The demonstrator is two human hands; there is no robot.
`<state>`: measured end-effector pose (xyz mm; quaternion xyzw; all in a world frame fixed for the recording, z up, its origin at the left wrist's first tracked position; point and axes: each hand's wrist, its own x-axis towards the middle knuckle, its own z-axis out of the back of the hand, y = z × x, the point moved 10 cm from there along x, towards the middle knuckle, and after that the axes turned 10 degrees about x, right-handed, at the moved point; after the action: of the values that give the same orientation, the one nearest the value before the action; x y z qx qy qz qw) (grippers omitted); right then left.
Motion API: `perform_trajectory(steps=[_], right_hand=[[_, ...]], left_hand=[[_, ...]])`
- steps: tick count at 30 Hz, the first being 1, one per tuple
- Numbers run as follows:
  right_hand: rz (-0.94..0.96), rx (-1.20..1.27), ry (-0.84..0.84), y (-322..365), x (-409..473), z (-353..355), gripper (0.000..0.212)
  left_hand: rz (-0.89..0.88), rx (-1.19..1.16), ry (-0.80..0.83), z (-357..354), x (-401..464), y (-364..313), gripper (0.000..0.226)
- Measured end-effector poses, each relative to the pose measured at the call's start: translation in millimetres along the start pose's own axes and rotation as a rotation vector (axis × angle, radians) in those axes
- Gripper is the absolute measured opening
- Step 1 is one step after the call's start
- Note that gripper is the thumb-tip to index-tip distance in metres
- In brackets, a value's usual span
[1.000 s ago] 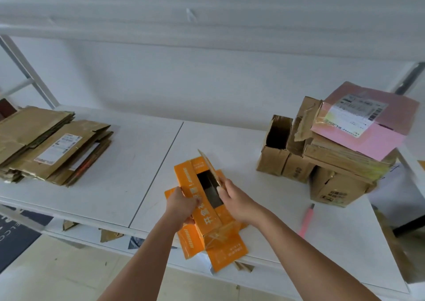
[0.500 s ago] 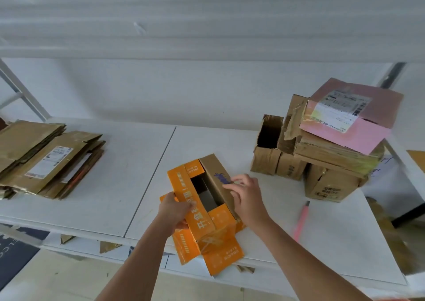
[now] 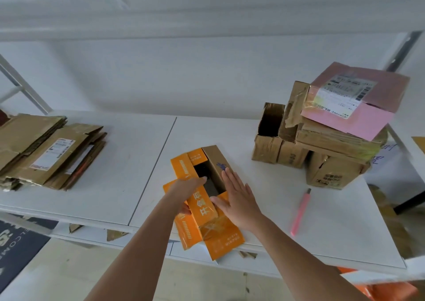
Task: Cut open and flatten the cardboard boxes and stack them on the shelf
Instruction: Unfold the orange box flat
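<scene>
1. The orange box (image 3: 202,199) sits at lower centre of the frame, on the near edge of the white shelf surface (image 3: 119,185). Its end flaps are splayed out, its body is still a hollow sleeve, and the dark inside shows.
2. My left hand (image 3: 188,190) grips the box's left wall, fingers over the top, thumb low on the side. My right hand (image 3: 239,197) lies flat with fingers spread, pressing the brown inner panel on the right.
3. I judge the flattening step is in hand: the cutting looks done on this box. Next I would need to push the sleeve sideways until its walls fold down flat.
4. Just right of the box lies a pink utility knife (image 3: 300,213), apart from both hands.
5. At right of frame stands a pile of uncut brown boxes (image 3: 322,153), topped by a pink parcel (image 3: 351,100).
6. At left of frame rests a stack of flattened cardboard (image 3: 46,151).
7. Behind is a white wall (image 3: 207,77); a pale floor (image 3: 57,273) shows at lower left.
</scene>
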<state>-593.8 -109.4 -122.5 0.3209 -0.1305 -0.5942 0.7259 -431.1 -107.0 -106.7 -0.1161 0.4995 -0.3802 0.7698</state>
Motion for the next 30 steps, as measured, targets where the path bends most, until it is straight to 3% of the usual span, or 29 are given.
perform_trajectory(steps=[4,6,11,15,17,21,23,26,28,30], right_hand=[[-0.002,0.024,-0.003,0.5,-0.2,0.5,0.089],[-0.005,0.045,0.004,1.6,-0.9,1.2,0.09],[-0.01,0.079,0.005,2.7,-2.3,2.1,0.086],[0.003,0.114,0.009,2.1,-2.6,3.3,0.083],[0.01,0.145,0.005,2.2,-2.3,4.3,0.082],[0.023,0.172,-0.024,3.0,-2.0,5.1,0.081],[0.03,0.164,-0.066,4.6,-2.9,8.4,0.08],[0.04,0.107,-0.12,9.6,-5.7,13.7,0.079],[0.051,0.04,-0.162,16.3,-9.3,20.3,0.076],[0.086,-0.049,-0.279,26.0,-18.5,33.8,0.067]], left_hand=[[0.041,0.157,-0.204,2.7,2.6,-2.1,0.084],[0.033,0.15,-0.237,4.5,5.7,1.0,0.084],[-0.072,-0.015,-0.01,0.1,3.9,1.2,0.049],[-0.133,-0.273,0.31,-0.1,-7.7,11.0,0.034],[-0.144,-0.439,0.37,10.1,-6.5,25.2,0.034],[-0.102,-0.586,0.281,26.7,2.6,54.3,0.061],[-0.107,-0.445,0.143,41.6,5.2,56.1,0.094],[-0.299,0.136,-0.189,81.3,0.0,27.9,0.124],[-0.505,0.52,-0.285,83.1,-6.6,-0.4,0.116],[-0.61,0.734,-0.221,70.4,-4.9,-9.7,0.093]])
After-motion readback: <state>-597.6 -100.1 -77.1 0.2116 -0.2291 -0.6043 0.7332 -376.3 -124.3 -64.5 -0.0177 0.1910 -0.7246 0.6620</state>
